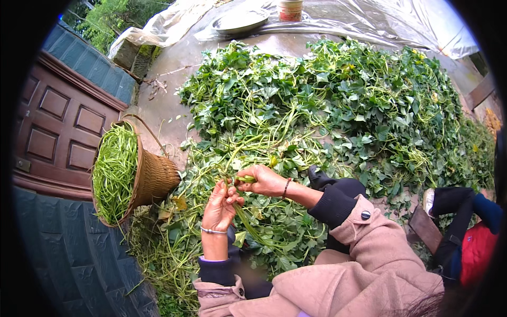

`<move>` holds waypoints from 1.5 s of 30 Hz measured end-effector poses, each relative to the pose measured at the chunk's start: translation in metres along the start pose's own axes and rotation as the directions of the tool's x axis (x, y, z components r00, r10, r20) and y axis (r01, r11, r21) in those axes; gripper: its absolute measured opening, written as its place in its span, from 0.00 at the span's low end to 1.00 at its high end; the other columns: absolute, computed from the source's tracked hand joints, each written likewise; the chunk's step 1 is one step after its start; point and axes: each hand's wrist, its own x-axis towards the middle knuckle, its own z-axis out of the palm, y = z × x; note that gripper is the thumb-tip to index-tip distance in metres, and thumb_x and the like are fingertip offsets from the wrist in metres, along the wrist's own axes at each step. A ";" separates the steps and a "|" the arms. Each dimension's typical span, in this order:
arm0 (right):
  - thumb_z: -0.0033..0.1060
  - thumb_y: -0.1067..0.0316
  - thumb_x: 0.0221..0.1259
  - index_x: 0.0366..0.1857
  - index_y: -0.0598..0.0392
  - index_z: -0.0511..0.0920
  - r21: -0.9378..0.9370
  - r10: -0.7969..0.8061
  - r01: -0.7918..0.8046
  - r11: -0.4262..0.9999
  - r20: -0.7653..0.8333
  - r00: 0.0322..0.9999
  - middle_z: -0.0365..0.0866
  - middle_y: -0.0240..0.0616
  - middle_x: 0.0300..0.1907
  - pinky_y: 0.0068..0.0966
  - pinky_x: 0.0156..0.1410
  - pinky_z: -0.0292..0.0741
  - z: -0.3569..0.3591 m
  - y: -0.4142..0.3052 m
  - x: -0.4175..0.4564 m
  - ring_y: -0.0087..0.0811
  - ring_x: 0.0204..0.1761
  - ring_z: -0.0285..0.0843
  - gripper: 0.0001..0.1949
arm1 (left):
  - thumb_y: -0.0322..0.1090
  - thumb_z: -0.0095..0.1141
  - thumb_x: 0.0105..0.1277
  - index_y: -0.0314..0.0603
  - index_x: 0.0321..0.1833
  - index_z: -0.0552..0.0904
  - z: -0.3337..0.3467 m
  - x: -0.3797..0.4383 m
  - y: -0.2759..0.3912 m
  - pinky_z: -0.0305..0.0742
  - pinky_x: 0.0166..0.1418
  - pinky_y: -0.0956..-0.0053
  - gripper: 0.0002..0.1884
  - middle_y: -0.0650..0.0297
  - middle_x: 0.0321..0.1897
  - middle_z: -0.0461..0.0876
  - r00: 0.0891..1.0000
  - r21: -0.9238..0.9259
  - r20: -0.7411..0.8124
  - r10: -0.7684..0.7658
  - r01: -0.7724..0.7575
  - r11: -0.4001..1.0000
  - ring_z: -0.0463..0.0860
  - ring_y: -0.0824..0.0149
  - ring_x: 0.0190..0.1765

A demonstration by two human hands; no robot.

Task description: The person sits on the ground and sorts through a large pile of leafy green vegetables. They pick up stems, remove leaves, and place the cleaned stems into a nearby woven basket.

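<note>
My left hand (222,202), with a silver bangle at the wrist, is closed around a green leafy vine (251,228) whose stems trail down to the right. Beside its fingertips, my right hand (261,181), wearing a dark beaded bracelet, grips a short bunch of green stems (246,179). The fingers of both hands nearly meet. A large heap of leafy green vines (336,91) spreads over the ground beneath and beyond them. Left of my hands, a woven basket (158,176) with a thin handle is filled to the rim with cut green stems (115,174).
A brown panelled door (65,126) and blue wall tiles (71,241) line the left. Clear plastic sheeting (356,18), a round metal tray (241,20) and a tub (290,10) lie at the far side. Another person (455,222) sits at the right near a wooden board (425,230).
</note>
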 end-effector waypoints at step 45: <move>0.63 0.65 0.61 0.38 0.58 0.83 0.407 0.127 -0.389 0.826 0.539 0.833 0.80 0.24 0.27 0.17 0.30 0.67 0.022 -0.022 -0.015 0.15 0.26 0.70 0.08 | 0.36 0.57 0.68 0.44 0.48 0.80 -0.039 -0.009 0.015 0.79 0.43 0.71 0.09 0.65 0.34 0.80 0.895 0.242 -0.327 0.303 -0.230 0.942 0.79 0.70 0.36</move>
